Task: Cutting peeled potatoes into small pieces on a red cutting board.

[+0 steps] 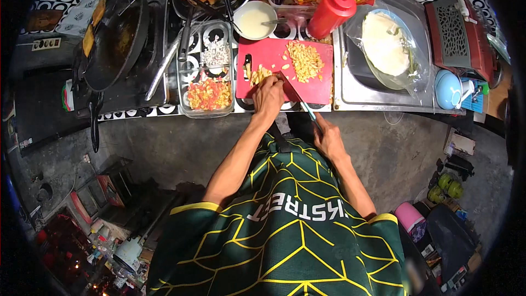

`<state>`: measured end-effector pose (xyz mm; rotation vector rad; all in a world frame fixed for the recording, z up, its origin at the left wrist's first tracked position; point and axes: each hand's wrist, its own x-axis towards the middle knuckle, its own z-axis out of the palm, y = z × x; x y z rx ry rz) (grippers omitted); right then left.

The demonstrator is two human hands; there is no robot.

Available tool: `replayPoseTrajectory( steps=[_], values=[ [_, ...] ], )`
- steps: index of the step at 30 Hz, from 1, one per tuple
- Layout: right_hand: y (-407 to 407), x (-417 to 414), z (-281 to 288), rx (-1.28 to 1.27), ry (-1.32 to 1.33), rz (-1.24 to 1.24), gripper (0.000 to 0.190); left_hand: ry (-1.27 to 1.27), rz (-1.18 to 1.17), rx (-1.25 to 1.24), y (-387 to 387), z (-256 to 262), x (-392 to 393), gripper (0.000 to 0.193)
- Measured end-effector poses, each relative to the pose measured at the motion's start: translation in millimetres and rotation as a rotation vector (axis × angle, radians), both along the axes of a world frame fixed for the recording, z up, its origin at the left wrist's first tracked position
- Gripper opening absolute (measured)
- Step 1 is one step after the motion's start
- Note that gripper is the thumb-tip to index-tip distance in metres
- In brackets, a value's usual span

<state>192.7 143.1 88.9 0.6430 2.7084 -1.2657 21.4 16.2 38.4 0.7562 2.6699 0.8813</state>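
A kitchen knife (292, 90) with a light blue handle is in my right hand (328, 137), just past the counter's front edge. Its blade reaches diagonally over the red cutting board (267, 51). Beside the blade tip, my left hand (269, 95) presses yellow food pieces (259, 75) to the board with bent fingers, partly hiding them. A heap of chopped yellow food (305, 61) lies on the board's right half. To the left stands a divided glass container (233, 90), with a red and yellow chopped mix (209, 93) in front and white bits (215, 53) behind.
Behind the board are a bowl of pale liquid (254, 20) with a spoon and a red squeeze bottle (332, 13). A frying pan (123, 45) sits at left on the stove. White dough in plastic (386, 45) rests over the sink (353, 90) at right.
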Motion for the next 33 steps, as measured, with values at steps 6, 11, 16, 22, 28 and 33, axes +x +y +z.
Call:
replayPoseTrajectory(
  steps=[6,11,16,22,28,33],
  values=[
    [8,15,-3,-0.025,0.122,-0.097,0.03,0.082,-0.016,0.014,2,-5,6,0.017],
    [13,14,4,0.002,0.158,-0.093,0.03,0.049,0.001,0.115,10,-6,6,0.011],
    [15,18,3,-0.068,0.054,-0.056,0.031,0.062,0.004,0.101,13,-15,4,0.01],
    [10,11,-8,-0.062,0.049,-0.081,0.03,0.072,0.015,0.049,15,-8,5,0.011],
    [17,25,6,-0.079,0.017,-0.079,0.029,0.041,-0.005,0.05,7,-13,16,0.02],
    [17,19,8,-0.057,0.016,-0.122,0.028,0.102,0.014,0.157,9,-13,16,0.018]
  ],
)
